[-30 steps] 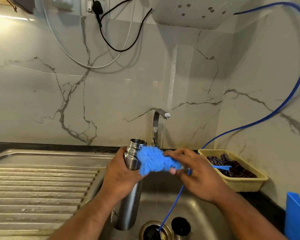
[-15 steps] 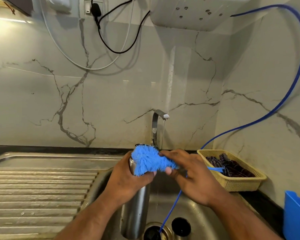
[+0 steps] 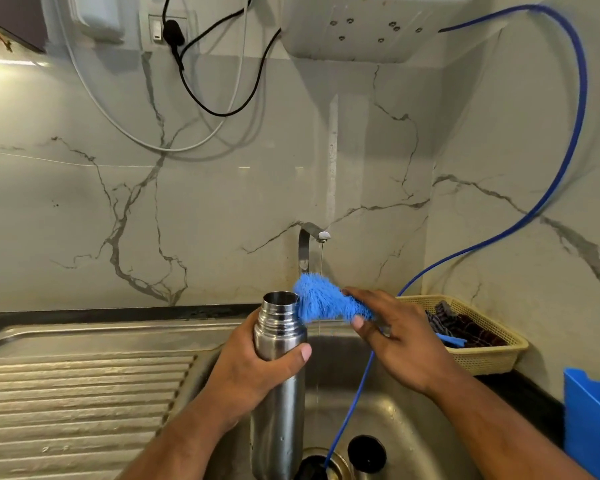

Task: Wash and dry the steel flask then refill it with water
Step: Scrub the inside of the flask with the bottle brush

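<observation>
Mid-wash imo: left hand (image 3: 253, 372) grips the steel flask (image 3: 279, 327), right hand (image 3: 406, 344) holds the blue brush (image 3: 321, 301) at its mouth. Drying and refill left.

Veined marble wall (image 3: 222, 209) (glossy, warm-lit)

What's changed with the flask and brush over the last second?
The blue brush, covering the mouth of the flask half a second ago, has swung back right, baring it. The left hand still grips the flask, the right hand the brush; the tap still trickles.
</observation>
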### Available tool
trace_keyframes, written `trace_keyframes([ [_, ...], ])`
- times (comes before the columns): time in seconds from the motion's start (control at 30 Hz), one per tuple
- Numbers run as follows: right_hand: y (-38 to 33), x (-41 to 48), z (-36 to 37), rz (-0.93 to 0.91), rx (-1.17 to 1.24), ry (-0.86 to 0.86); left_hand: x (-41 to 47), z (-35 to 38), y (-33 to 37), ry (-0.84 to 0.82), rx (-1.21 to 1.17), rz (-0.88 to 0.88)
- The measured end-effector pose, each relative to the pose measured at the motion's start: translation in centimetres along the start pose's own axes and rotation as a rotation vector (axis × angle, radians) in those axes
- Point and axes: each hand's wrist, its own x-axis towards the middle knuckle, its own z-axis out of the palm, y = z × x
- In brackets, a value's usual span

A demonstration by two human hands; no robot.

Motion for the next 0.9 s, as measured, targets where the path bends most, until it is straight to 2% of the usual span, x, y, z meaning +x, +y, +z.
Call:
trace_keyframes([
  [0.17,-0.3,0.1,-0.4,0.064,-0.18,-0.028,-0.5,0.7,1.2,-0.118,0.052,0.037],
  [0.33,-2.5,0.0,0.5,-0.113,-0.199,-0.099,-1.4,2.5,1.6,-0.285,0.096,0.026],
  [0.5,-1.3,0.5,-0.3,-0.084,-0.142,-0.076,-0.8,1.5,1.7,-0.227,0.125,0.044],
  [0.6,-1.1,0.3,-0.4,-0.063,-0.13,-0.065,-0.8,1.4,1.9,-0.269,0.143,0.017],
  [0.77,-3.2,0.3,0.4,-0.199,-0.21,-0.08,-1.2,1.8,1.8,-0.326,0.156,0.036],
  [0.83,-2.6,0.6,-0.2,-0.179,-0.263,-0.024,-1.0,1.6,1.8,-0.257,0.176,0.029],
  [0.9,-1.5,0.7,-0.9,-0.108,-0.283,0.105,-0.7,1.3,1.7,-0.154,0.202,0.024],
])
